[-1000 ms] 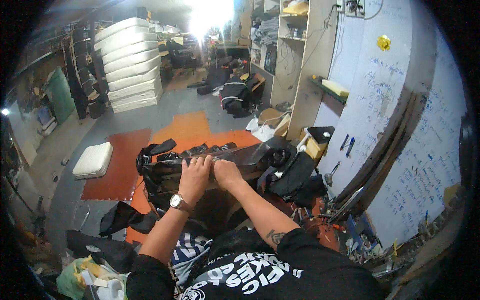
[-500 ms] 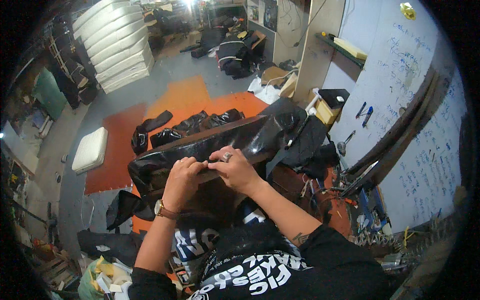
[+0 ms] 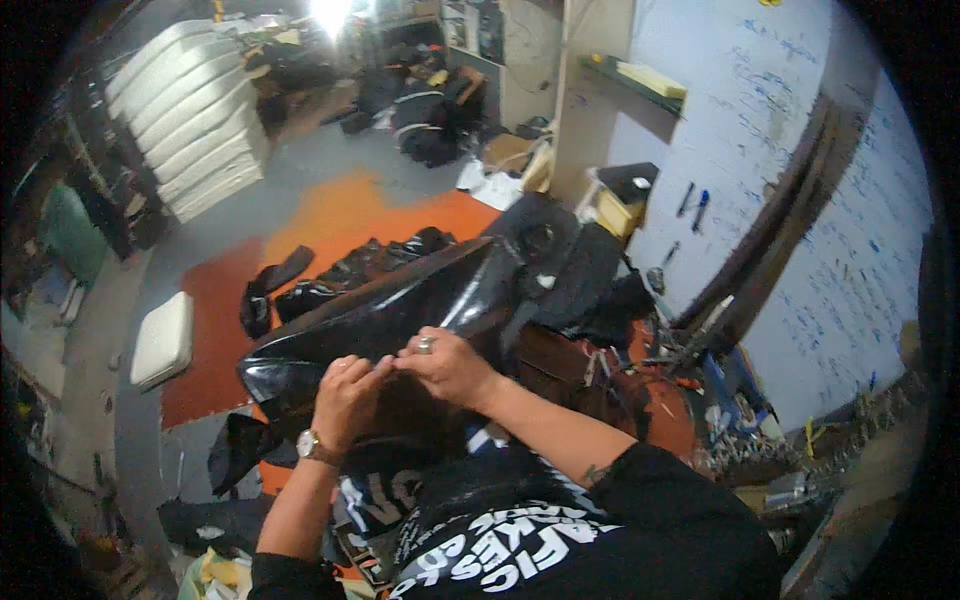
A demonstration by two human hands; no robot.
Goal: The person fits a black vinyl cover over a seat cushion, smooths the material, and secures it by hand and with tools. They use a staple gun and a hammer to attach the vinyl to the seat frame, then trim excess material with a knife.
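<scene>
A long piece of glossy black leather-like cover (image 3: 390,312) lies stretched over a bulky form in front of me. My left hand (image 3: 348,395) and my right hand (image 3: 447,370) meet at its near edge, fingertips pinched together on the material. Taut folds run from the fingers toward the far right end of the cover. A watch is on the left wrist and a ring on the right hand. Whatever lies between the fingertips is too small to make out. The underside of the form is hidden by my arms and shirt.
Crumpled black pieces (image 3: 365,265) lie beyond the cover on an orange sheet. A white cushion (image 3: 163,340) sits at left, with a tall stack of white foam blocks (image 3: 190,120) behind. Tools and a blue tray (image 3: 735,385) crowd the right, beside a written-on wall (image 3: 770,230).
The cover's near edge is drawn toward me, and sharper folds now show across its top. My view has shifted, so the surroundings sit further left. Both hands keep their pinch.
</scene>
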